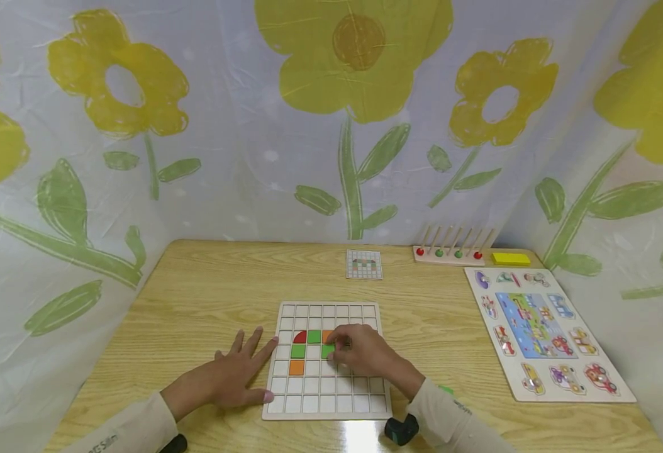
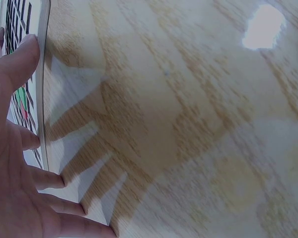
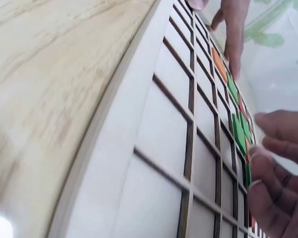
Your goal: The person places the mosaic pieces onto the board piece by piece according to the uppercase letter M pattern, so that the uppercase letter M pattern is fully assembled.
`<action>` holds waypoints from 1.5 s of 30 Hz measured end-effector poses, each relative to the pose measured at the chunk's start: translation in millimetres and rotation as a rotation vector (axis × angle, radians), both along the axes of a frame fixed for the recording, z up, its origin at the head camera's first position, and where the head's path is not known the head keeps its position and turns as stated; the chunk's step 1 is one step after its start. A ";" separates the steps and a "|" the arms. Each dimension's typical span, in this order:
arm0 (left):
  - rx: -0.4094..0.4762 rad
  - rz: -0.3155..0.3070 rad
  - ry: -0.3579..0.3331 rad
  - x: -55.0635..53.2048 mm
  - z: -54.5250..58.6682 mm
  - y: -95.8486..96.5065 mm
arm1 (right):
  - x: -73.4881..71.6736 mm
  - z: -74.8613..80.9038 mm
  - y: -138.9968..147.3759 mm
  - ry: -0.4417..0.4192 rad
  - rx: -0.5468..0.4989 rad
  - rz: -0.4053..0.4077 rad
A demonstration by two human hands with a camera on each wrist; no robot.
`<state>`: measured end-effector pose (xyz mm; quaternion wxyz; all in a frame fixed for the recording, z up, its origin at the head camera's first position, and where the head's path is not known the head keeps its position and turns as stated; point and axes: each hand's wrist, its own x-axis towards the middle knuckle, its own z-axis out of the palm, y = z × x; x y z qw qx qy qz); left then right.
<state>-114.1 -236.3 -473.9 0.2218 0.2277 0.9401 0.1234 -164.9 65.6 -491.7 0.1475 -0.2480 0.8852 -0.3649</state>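
On the table lies a white grid board (image 1: 303, 402) with a pale wooden rim, holding several coloured tiles. A red quarter-round tile (image 1: 300, 338) and a green square (image 1: 314, 337) sit in one row beside an orange square (image 1: 327, 336). Below are two more green squares and an orange square (image 1: 296, 367). My left hand (image 1: 235, 371) rests spread by the board's left edge, its thumb and index finger touching the rim. With fingers bent, my right hand (image 1: 362, 352) is at the right-hand tiles; another green tile (image 3: 248, 173) is by its fingertips. Whether it pinches a tile is hidden.
Behind the board lies a small card (image 1: 364, 265) with a printed grid pattern. A peg rack (image 1: 450, 255) with red and green beads and a yellow block (image 1: 510, 258) stand at the back right. A picture puzzle board (image 1: 546, 333) lies on the right.
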 end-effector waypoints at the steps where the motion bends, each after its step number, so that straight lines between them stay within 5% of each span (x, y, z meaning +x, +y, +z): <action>1: 0.000 0.000 0.000 0.1 0.1 0.0 | -0.9 -1.0 2.0 0.008 -0.007 0.007; 19: -0.006 -0.006 -0.001 -1.0 0.8 1.8 | -3.4 6.2 71.1 -0.006 -0.135 0.047; 45: -0.008 0.012 -0.032 -0.6 0.2 1.1 | 27.7 -4.3 177.6 0.025 -0.110 0.076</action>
